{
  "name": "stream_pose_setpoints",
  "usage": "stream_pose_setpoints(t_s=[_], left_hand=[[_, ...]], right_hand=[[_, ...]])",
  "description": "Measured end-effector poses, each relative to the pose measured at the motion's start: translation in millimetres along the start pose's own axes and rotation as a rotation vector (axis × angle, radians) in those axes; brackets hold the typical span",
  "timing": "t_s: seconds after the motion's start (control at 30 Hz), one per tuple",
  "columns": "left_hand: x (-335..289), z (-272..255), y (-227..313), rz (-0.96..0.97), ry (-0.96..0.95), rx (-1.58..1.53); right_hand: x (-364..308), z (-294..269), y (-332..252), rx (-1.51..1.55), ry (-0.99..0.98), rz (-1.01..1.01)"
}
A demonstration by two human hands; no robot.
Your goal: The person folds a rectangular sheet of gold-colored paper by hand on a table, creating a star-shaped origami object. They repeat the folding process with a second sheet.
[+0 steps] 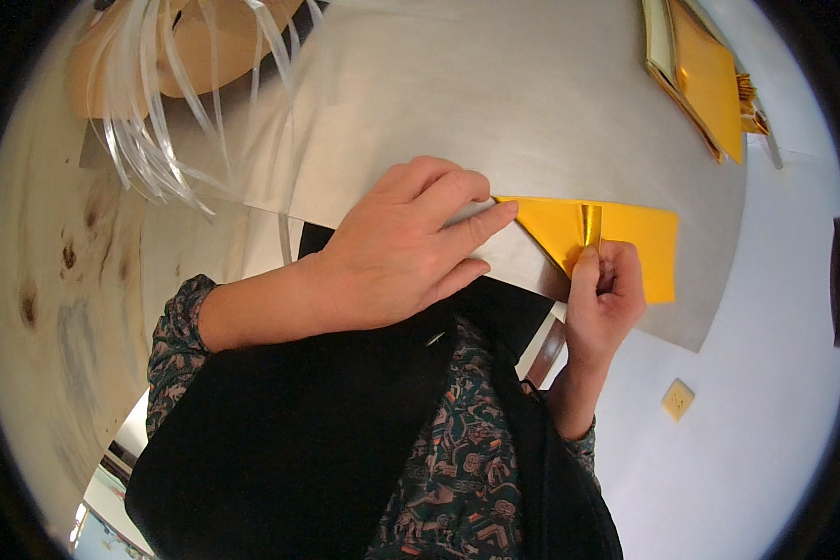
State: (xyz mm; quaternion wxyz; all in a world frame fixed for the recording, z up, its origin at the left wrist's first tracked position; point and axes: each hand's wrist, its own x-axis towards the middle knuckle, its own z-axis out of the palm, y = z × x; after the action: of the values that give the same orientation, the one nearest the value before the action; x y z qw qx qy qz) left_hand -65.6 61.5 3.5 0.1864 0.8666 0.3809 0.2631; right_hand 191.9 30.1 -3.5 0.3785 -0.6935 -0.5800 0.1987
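A folded sheet of yellow-gold paper (639,252) lies on the grey table top (495,93), with a slanted edge on its left side. My left hand (411,243) rests palm down beside it. Its fingers are stretched out, and the index fingertip touches the paper's pointed left corner. Thumb and fingers of my right hand (609,291) are closed on the lower end of a shiny gold strip (590,224). This strip lies across the middle of the paper; whether it is a separate piece or a fold of the sheet cannot be told.
A stack of gold folded pieces (705,79) sits at the table's far right. Clear plastic strips (163,140) hang over a tan rounded object (224,56) at the far left. A pale wall outlet (679,399) is to the right, beyond the table edge.
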Motion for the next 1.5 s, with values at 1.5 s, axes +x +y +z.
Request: stream_pose_setpoints(t_s=[1.5], left_hand=[[16.0, -1.6, 14.0, 0.124, -0.054, 0.170]], right_hand=[[10.0, 0.0, -5.5, -0.183, 0.018, -0.150]])
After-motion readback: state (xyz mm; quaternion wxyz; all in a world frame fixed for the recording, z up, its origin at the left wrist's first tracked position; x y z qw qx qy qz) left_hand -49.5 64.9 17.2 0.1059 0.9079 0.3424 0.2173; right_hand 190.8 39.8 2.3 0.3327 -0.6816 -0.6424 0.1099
